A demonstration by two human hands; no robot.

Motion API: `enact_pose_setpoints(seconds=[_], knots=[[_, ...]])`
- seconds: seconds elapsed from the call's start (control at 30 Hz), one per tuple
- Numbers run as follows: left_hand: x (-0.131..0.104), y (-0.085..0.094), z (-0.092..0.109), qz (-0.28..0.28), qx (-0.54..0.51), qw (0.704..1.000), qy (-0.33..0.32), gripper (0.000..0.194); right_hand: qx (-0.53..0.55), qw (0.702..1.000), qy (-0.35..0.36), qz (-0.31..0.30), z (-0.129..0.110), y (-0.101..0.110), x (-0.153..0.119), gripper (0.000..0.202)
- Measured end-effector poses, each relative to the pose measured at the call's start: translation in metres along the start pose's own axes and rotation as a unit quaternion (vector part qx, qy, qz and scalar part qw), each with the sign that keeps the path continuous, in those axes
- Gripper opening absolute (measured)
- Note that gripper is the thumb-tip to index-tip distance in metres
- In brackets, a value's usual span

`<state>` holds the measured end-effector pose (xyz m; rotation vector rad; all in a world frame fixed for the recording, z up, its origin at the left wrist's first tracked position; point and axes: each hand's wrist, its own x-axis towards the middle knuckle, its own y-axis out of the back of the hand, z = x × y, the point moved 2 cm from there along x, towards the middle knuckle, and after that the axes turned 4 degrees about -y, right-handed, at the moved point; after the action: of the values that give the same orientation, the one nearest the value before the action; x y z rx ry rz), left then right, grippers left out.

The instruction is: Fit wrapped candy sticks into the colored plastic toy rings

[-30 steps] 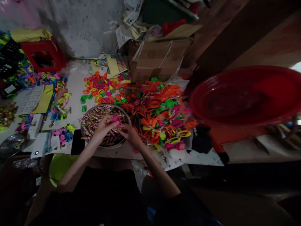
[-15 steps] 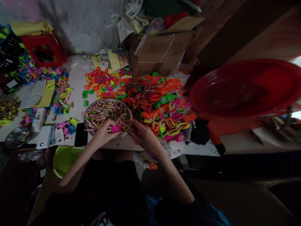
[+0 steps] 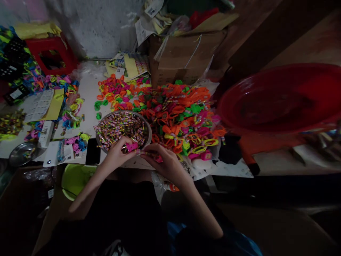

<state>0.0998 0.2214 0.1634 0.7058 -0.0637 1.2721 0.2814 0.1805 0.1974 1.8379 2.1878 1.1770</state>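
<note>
My left hand (image 3: 116, 153) is closed on a bright pink plastic toy (image 3: 131, 146), over the near rim of a metal bowl (image 3: 150, 134). The bowl is heaped with small striped sticks in wrappers, which look like candy rolls (image 3: 121, 126). My right hand (image 3: 168, 164) pinches one such striped candy roll (image 3: 141, 152), its left end meeting the pink toy. Another bit of pink shows under my right fingers, mostly hidden. Right of the bowl lies a large pile of orange, green, pink and yellow watch-shaped plastic toys (image 3: 183, 113).
A black phone (image 3: 93, 152) lies left of the bowl, beside a white device (image 3: 52, 153). A small metal dish (image 3: 22, 153) stands farther left. Behind the pile is a cardboard box (image 3: 183, 53); a big red basin (image 3: 266, 124) is at right. A green tub (image 3: 76, 179) sits below the table edge.
My right hand has drawn slightly right and down, and more of the candy roll shows between the hands. My left hand keeps hold of the pink toy. The whole view has shifted a little.
</note>
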Motion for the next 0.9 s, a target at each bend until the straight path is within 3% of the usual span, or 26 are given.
enact_pose_setpoints(seconds=[0.1,0.2,0.47,0.7,0.9], knots=[[0.000,-0.001,0.000,-0.010,0.015,1.000,0.007,0.019,-0.020,0.999,0.033,-0.022,-0.003,0.001,0.000,0.024],[0.000,-0.002,0.000,-0.013,0.024,1.000,0.001,0.018,-0.046,0.998,0.052,-0.003,-0.006,0.004,0.000,0.026],[-0.002,-0.003,0.004,-0.003,0.051,0.997,-0.058,0.019,-0.070,0.996,0.057,0.006,-0.008,0.006,-0.003,0.025],[-0.001,-0.002,0.010,-0.009,0.090,0.995,-0.049,0.019,-0.089,0.994,0.056,0.003,-0.007,0.004,-0.003,0.023],[-0.002,0.002,0.016,-0.040,0.126,0.982,-0.138,0.015,-0.081,0.995,0.052,0.007,-0.005,0.002,-0.005,0.022]])
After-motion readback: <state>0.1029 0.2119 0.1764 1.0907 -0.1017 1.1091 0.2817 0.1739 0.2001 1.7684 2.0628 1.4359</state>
